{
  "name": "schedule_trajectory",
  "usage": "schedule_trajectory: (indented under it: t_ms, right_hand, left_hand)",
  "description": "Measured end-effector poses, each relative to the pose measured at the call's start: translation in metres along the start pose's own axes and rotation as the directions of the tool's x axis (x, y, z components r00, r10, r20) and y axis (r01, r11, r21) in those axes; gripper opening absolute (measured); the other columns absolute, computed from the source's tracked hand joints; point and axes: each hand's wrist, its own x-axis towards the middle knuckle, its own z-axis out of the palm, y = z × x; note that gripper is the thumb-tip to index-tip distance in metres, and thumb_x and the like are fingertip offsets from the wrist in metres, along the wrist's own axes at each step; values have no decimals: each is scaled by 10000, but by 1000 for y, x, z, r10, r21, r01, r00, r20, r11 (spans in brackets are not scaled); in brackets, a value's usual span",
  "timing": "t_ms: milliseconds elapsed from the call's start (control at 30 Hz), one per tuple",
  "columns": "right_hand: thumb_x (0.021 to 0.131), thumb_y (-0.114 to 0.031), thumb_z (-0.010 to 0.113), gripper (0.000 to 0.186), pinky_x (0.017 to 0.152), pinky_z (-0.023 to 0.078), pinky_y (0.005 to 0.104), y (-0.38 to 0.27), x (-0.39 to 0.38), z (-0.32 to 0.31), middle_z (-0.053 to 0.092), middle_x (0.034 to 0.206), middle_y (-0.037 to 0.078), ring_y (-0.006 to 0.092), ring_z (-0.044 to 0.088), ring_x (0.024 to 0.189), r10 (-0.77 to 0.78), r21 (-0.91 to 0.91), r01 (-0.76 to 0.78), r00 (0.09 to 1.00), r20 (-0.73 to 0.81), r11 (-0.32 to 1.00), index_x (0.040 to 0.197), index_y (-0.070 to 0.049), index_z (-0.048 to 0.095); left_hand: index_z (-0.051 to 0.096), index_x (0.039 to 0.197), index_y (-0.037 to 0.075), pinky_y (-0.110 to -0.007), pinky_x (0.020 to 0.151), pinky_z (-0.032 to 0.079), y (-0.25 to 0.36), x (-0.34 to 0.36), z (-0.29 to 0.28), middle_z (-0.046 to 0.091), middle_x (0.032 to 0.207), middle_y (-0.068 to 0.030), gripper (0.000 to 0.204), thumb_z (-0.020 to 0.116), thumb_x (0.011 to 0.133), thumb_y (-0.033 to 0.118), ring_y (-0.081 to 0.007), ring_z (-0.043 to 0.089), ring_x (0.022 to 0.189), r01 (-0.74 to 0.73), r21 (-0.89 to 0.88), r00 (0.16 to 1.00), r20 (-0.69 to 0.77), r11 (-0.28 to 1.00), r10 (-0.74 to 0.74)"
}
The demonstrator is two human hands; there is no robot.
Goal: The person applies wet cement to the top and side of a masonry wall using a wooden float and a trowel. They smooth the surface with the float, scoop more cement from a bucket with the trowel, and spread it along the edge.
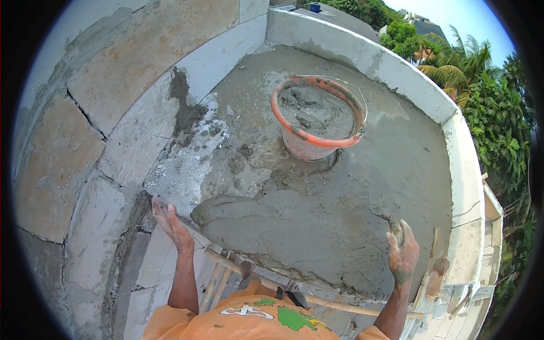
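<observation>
My left hand (pixel 173 228) is raised over the near left edge of the slab, beside the block wall. Its fingers are stretched out, and nothing is in it. On the other side, my right hand (pixel 403 254) hovers above the wet grey mortar (pixel 317 226), fingers extended and apart. Grey mortar coats some of its fingers and the wrist. Farther off, an orange-rimmed bucket (pixel 317 148) stands upright on the slab, out of reach of both hands. It is partly filled with wet mortar (pixel 317 110), and its thin wire handle rests toward the right.
A low pale parapet (pixel 362 59) curves round the far and right sides. Large block walls (pixel 147 113) rise at left, with crumbly white debris (pixel 187 164) at their foot. A bamboo pole (pixel 334 303) crosses in front of my body. Trees (pixel 498 113) grow beyond the parapet.
</observation>
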Motion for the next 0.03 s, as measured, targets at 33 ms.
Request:
schedule_trajectory:
  t_ms: [33]
  right_hand:
    - [868,-252,705,526,975,468,434,-3,-3,-3,618,1233,234,344,616,1140,25,-11,-24,999,32,1000,1309,-10,552]
  left_hand:
    - [240,1515,4,-450,1186,189,7,3,3,167,1598,-128,611,493,1008,235,-304,131,1488,-50,-40,997,53,998,52]
